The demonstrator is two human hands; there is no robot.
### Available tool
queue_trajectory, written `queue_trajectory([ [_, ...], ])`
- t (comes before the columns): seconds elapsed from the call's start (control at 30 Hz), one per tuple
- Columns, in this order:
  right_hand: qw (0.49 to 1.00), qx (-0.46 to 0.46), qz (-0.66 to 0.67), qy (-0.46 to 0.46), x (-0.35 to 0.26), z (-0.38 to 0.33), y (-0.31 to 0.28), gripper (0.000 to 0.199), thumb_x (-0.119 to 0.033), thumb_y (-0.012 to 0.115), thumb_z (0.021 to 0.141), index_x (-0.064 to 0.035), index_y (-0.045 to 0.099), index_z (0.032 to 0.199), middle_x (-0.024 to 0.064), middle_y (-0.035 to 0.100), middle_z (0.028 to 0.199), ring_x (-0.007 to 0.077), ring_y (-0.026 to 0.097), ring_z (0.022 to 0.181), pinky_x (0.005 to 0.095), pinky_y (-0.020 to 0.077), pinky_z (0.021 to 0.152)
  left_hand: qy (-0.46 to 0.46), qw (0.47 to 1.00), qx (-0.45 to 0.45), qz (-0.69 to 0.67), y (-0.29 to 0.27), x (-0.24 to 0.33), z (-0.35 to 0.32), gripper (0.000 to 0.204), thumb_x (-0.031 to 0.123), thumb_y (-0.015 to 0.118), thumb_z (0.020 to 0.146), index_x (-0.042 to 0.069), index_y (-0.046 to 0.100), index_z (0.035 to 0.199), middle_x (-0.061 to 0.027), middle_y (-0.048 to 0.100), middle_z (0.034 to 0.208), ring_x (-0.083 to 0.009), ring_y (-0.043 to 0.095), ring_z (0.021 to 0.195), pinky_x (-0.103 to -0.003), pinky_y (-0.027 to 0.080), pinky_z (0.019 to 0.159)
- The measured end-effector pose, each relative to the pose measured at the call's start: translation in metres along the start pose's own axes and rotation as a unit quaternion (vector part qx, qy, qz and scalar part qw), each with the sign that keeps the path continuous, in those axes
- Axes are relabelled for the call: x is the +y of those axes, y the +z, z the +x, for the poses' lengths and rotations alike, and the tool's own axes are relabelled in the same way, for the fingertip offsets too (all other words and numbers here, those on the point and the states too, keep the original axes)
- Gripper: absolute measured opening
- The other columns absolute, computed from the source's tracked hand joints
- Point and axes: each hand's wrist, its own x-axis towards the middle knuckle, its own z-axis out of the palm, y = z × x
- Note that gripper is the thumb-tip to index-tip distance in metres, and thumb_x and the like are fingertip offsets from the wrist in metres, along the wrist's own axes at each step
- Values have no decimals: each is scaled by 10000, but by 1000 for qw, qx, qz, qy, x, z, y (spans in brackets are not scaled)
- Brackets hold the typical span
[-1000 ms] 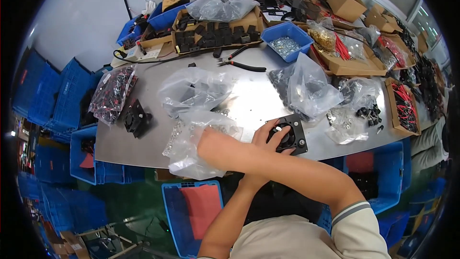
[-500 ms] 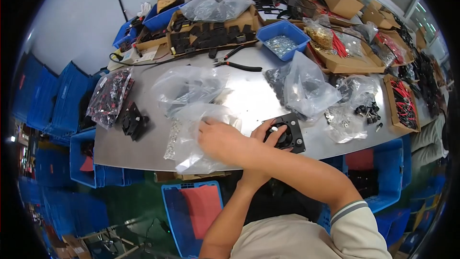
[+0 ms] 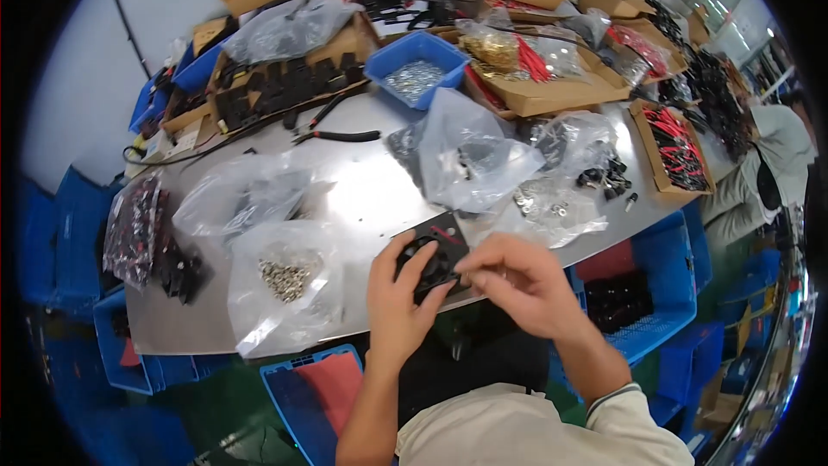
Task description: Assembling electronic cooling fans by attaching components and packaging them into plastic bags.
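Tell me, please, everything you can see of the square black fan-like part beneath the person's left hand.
The square black fan-like part has a flat plate around a round, dark centre; whether plastic or metal is unclear. A short reddish strip shows toward its far side. It sits turned slightly, near the front edge of the grey metal table. The bare left hand grips its left side; the bare right hand has pinched fingertips by its right side, contact unclear.

Square black fan [image 3: 442, 261], near table edge [image 3: 194, 347]

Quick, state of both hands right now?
Left hand: holding the black fan.
Right hand: pinched closed by the fan; can't tell if it holds anything.
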Motion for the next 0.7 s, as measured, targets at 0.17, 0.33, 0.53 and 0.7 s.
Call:
queue_trajectory([
  [0.17,991,-11,135,-21,28,-33,40,164,51,591,846,-4,652,989,90,636,930,182,599,882,296,460,781,-25,1000,12,-2,4,-1,1,518,74,787,634,55,643,1131,-155,529,1263,-339,529,1118,-404,439,931],
  [0.33,991,48,113,-51,32,-44,47,167,50,608,839,0,652,992,102,649,934,205,610,875,298,475,783,-10,1000,9,-10,8,1,2,518,73,791,636,56,644,1133,-161,541,1244,-334,536,1119,-395,442,928],
  [0.53,991,130,-25,9,32,-29,-9,165,45,612,831,21,651,989,94,663,885,165,627,815,258,475,727,7,1000,-2,-18,5,-1,-2,553,23,781,633,44,620,1162,-156,504,1276,-319,519,1166,-381,429,970],
  [0.7,989,43,-142,-19,36,-11,-21,206,21,663,784,-30,656,983,110,606,911,247,601,809,298,469,694,0,1000,-2,-2,0,1,-3,551,35,783,640,57,623,1167,-163,502,1275,-321,525,1166,-378,431,970],
])
